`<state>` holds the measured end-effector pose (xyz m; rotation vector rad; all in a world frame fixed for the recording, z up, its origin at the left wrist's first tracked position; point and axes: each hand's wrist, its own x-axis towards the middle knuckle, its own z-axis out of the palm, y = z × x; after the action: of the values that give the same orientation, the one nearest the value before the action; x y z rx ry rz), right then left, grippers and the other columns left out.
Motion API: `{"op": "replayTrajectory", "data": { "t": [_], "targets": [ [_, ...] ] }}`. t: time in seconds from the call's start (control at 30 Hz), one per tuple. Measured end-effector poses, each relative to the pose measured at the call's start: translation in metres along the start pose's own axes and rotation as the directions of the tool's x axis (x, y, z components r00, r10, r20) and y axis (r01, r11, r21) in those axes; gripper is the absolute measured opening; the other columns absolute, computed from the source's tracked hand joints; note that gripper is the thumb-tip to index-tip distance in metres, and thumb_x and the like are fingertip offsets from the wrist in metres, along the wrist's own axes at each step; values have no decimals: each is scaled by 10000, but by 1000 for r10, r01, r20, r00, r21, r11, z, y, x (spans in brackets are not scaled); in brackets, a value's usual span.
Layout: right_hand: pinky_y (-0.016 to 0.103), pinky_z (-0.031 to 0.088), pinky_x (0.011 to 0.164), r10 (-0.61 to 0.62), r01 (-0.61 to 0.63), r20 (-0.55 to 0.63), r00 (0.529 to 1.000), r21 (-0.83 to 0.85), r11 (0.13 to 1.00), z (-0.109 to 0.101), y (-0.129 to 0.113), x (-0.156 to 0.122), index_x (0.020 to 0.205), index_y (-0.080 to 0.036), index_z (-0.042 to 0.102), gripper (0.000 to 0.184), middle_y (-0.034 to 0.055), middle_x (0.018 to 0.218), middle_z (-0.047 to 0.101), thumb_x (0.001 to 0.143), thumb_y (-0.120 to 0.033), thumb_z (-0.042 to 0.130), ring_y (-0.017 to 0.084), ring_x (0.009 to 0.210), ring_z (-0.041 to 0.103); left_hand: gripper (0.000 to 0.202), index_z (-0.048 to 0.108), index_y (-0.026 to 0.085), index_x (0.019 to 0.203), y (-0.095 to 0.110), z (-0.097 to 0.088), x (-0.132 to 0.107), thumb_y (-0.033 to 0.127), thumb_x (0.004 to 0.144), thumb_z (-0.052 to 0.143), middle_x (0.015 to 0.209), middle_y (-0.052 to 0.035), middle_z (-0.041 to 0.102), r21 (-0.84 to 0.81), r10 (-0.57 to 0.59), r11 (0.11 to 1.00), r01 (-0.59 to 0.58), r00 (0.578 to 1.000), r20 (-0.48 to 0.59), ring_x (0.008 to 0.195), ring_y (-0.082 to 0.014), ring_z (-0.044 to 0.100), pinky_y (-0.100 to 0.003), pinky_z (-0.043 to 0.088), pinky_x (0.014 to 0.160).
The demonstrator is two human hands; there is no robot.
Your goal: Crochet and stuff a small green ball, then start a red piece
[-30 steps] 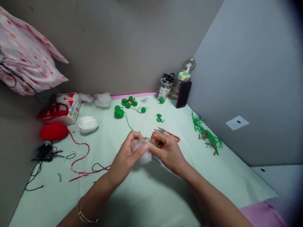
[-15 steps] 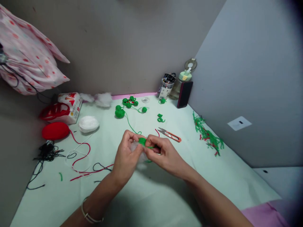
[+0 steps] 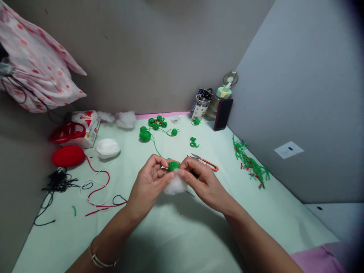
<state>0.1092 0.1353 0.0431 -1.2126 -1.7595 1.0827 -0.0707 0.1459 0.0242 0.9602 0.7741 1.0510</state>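
Note:
Between both hands is a small green crocheted piece (image 3: 173, 166), with a tuft of white stuffing (image 3: 175, 184) hanging below it. My left hand (image 3: 150, 177) pinches the green piece from its left side, thumb in front at the stuffing's edge. My right hand (image 3: 199, 177) is closed at the right side, its thumb and forefinger on the piece and the top of the stuffing. A thin dark stick-like thing (image 3: 190, 193) shows under my right hand; its other end is hidden. Orange thread snips (image 3: 209, 164) lie just behind the right hand, partly covered.
A green yarn ball (image 3: 145, 136) and small green crocheted balls (image 3: 157, 122) lie at the back. Red yarn (image 3: 68, 156), white yarn (image 3: 108, 148) and black yarn (image 3: 58, 180) are at left. Yarn scraps (image 3: 251, 163) lie right, near a phone (image 3: 223, 114) and pen cup (image 3: 200, 106).
The white stuffing has come forward into plain view below the green piece. My right hand has shifted slightly right and its thumb now presses at the stuffing. The view has moved slightly.

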Motion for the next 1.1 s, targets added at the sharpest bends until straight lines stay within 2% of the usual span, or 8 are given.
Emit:
{"op": "replayTrajectory", "data": {
  "t": [0.2,0.33,0.5,0.7,0.83,0.9,1.03,1.1],
  "targets": [
    [244,328,591,-71,81,106,992,-88,993,8,-7,-5,811,-224,481,130,-59,710,443,896,-167,562,103,619,386,291,492,235,871,-14,4,1,212,796,773,813,38,626,221,139,971,-95,972,-190,755,-138,634,-257,509,732],
    [244,301,559,-57,54,-29,998,-118,992,14,3,-1,698,-231,398,231,-69,649,387,849,-180,565,97,589,353,228,527,224,942,-11,6,2,226,835,728,809,34,620,207,57,978,-29,990,-130,680,-130,615,-236,468,617],
    [256,242,533,-10,-19,-186,982,-154,988,14,14,4,617,-231,342,326,-79,582,325,832,-231,587,93,560,280,258,571,211,1020,-1,6,1,337,884,751,959,-21,666,170,22,985,-18,1000,-21,797,-149,648,-244,491,657],
    [252,288,564,22,-21,24,999,-25,999,-2,4,2,738,-222,454,270,-58,677,393,953,-315,587,111,626,348,318,556,212,949,-5,-4,4,365,857,818,842,27,635,69,-14,998,11,999,46,640,-92,558,-211,411,568],
    [254,356,615,15,-21,154,988,40,999,-9,-1,0,846,-216,512,150,-32,761,454,974,-284,551,126,684,404,313,589,200,937,-8,-10,6,376,837,828,820,18,660,45,-40,998,37,998,57,574,-90,533,-228,413,549],
    [253,348,606,-22,24,187,982,-11,1000,-7,-3,-1,857,-220,503,95,-41,753,429,940,-216,547,122,663,386,291,598,198,921,-11,-9,6,359,832,824,834,9,670,49,-23,999,22,1000,18,612,-103,561,-233,431,578],
    [260,337,621,-211,253,200,957,-212,944,2,1,-3,879,-229,478,146,-44,767,451,853,-111,562,119,648,380,213,574,209,873,-22,-3,4,268,858,778,838,29,645,50,15,999,-9,993,-118,748,-114,599,-227,459,705],
    [265,335,625,-270,306,161,949,-269,913,6,6,-1,862,-229,475,129,-33,765,483,882,-124,546,125,655,400,196,562,210,865,-26,1,3,255,872,752,771,43,612,37,-12,999,17,989,-145,693,-108,569,-219,436,651]
  ]
}}
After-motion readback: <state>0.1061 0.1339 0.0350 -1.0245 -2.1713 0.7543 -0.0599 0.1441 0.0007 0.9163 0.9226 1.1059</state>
